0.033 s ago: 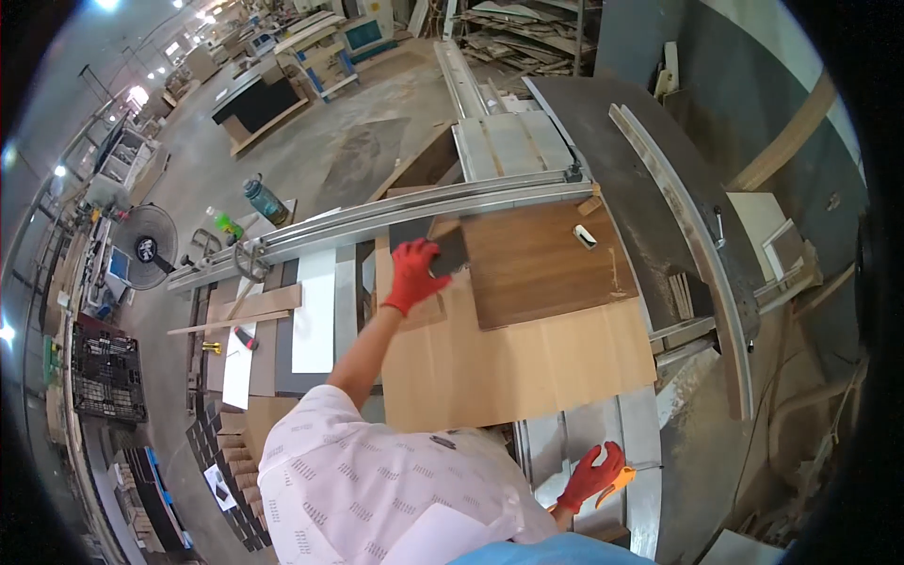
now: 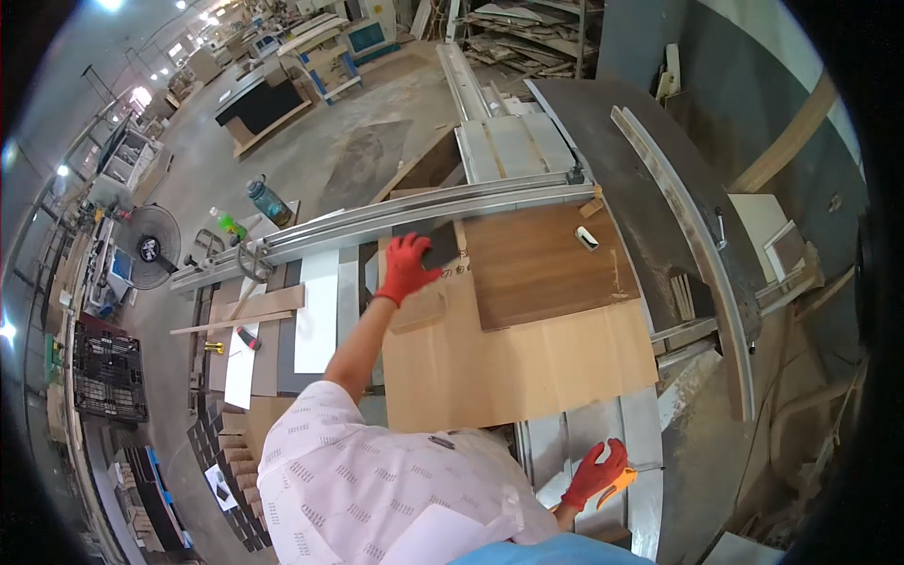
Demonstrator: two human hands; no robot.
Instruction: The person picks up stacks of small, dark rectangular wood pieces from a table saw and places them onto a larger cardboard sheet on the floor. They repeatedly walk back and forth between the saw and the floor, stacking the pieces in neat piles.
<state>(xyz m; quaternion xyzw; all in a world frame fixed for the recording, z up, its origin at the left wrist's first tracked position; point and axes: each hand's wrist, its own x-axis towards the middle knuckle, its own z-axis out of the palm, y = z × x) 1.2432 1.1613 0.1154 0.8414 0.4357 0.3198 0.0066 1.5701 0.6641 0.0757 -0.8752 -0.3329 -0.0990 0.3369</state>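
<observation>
My left hand, in a red glove, has its fingers closed on the left edge of a small dark grey panel. The panel lies over the upper left part of a large light wood board, beside a brown wood-grain board that rests on it. Dark handwritten marks show just below the panel. At the lower right, my right hand, also red-gloved, is half curled around an orange tool, perhaps a utility knife. Its thumb and forefinger stand apart above the tool, whose far end is hidden.
A metal fence crosses behind the boards. A small white-and-black object lies on the brown board. On the left are white strips, wood strips and a red-and-black screwdriver. A blue bottle stands beyond the fence.
My left hand and the dark panel have shifted slightly left and up, uncovering the handwritten marks on the light board. My right hand stays nearly where it was with the orange tool.
</observation>
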